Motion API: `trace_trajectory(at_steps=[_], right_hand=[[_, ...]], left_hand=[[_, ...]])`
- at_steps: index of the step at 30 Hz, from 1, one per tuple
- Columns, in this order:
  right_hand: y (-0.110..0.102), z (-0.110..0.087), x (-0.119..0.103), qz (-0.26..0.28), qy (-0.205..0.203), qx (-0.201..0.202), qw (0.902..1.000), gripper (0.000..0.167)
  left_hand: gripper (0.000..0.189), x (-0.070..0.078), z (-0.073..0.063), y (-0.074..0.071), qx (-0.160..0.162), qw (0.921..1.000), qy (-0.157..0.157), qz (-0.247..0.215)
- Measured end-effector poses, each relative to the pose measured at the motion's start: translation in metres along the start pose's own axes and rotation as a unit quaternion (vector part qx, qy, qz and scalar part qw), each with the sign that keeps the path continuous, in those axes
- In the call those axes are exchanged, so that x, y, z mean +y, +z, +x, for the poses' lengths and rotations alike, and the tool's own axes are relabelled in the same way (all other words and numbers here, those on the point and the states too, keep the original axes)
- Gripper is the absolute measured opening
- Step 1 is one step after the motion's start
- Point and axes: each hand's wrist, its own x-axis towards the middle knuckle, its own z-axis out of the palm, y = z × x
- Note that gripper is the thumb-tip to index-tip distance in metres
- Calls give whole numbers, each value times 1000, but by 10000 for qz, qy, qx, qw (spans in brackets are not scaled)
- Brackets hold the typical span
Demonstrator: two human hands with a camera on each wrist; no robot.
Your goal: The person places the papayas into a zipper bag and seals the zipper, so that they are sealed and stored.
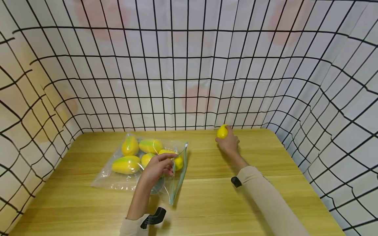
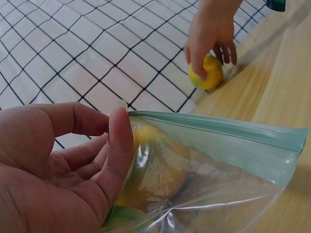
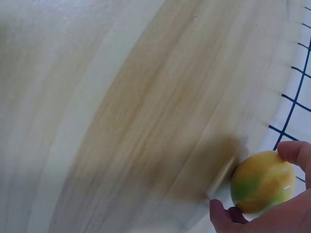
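Note:
My left hand (image 1: pixel 156 169) pinches the green zip edge (image 2: pixel 218 127) of a clear zip bag (image 1: pixel 103 178) between thumb and finger. The bag lies on the wooden table with its mouth towards the right. Inside are several yellow-green, mango-like fruits, among them one at the lower left (image 1: pixel 126 165) and one at the top (image 1: pixel 130 146). Far back on the table, my right hand (image 1: pixel 228 144) grips another yellow-green fruit (image 3: pixel 262 182) with thumb and fingers around its sides. Whether that fruit touches the table is unclear.
A black wire grid (image 1: pixel 189 78) stands along the back and both sides of the wooden table (image 1: pixel 212 203), with pale sheeting behind it. The right hand's fruit is close to the back grid. Black wrist devices (image 1: pixel 153 219) sit at both cuffs.

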Motion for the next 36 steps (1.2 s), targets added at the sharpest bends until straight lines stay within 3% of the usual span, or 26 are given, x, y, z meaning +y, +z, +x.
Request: trace_trajectory(at_steps=[6, 18, 26, 36], right_hand=[[1, -1, -3, -45, -82, 17, 10000, 78], [3, -5, -9, -690, -402, -83, 9968, 77], [2, -4, -2, -418, -367, -81, 9984, 75], [-8, -11, -7, -126, -473, -136, 9987, 71]], left_hand=[[40, 1, -1, 1, 44, 10000, 0, -12], [40, 2, 0, 1, 64, 10000, -34, -29], [40, 1, -1, 1, -35, 10000, 3, -9], [39, 1, -1, 1, 12, 10000, 10, 8]])
